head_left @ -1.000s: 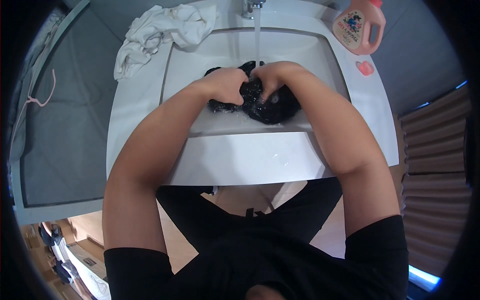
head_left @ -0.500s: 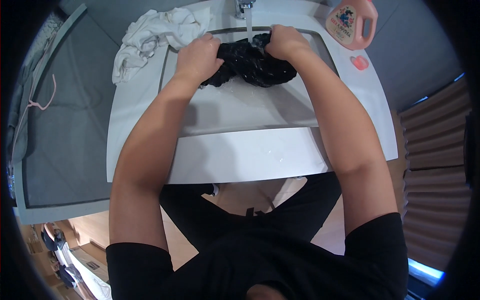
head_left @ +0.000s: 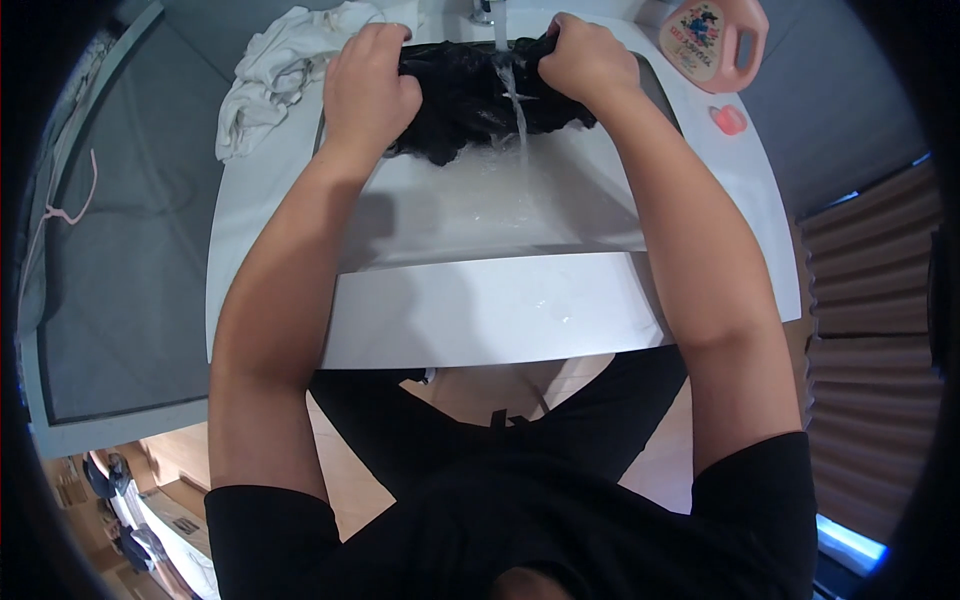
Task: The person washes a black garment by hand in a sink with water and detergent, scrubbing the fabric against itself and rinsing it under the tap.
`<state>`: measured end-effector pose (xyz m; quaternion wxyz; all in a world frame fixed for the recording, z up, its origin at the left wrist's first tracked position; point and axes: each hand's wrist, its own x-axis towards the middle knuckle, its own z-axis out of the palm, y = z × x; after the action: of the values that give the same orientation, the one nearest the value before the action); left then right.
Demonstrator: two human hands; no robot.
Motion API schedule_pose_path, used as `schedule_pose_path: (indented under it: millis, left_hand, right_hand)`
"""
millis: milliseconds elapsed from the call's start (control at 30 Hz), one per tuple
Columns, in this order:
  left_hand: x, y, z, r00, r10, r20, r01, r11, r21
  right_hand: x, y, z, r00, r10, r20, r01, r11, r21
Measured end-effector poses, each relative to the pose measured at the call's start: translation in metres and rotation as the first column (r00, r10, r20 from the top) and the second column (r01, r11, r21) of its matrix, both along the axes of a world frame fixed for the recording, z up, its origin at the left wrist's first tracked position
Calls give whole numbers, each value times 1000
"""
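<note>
A wet black cloth (head_left: 465, 95), perhaps a garment, is stretched between my two hands over the far part of the white sink (head_left: 500, 225). My left hand (head_left: 370, 90) is closed on its left end. At the opposite end, my right hand (head_left: 592, 68) grips the fabric. Water runs from the chrome faucet (head_left: 484, 12) onto the cloth and spills down its front into the basin. The cloth's lower edge hangs in loose folds.
A crumpled white cloth (head_left: 285, 65) lies on the counter left of the sink. On the right stand a pink jug-shaped bottle (head_left: 712, 42) with a handle and a small pink cap (head_left: 729, 121). A grey-framed panel (head_left: 130, 240) is at the left.
My hands have moved apart and slightly farther away. The bunched black cloth is now spread wider, and the water stream runs down over it.
</note>
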<state>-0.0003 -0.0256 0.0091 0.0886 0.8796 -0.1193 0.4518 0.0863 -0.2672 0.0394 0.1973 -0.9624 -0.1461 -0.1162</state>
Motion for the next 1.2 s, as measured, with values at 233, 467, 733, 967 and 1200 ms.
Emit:
schedule_pose_path:
  millis: [233,467,733,967,1200]
  left_hand:
    - [-1,6,-25,618,-529,-582,509,833,-216]
    - [-3,-26,-49,392,-149,-908,310,951,-22]
    - [7,-37,-71,483,17,-876,217,966,139]
    - [59,-84,-104,709,189,-680,-53,975,216]
    - [98,-86,-100,570,143,-809,-81,990,117]
  right_hand:
    - [15,-1,-12,910,11,-414,-204,881,-426]
    - [0,4,-35,758,176,-628,-500,776,-385]
    - [-26,19,-35,808,80,-584,-449,725,-522]
    - [3,12,-62,866,42,-498,-314,821,-477]
    - [21,10,-76,899,-5,-438,-110,966,-236]
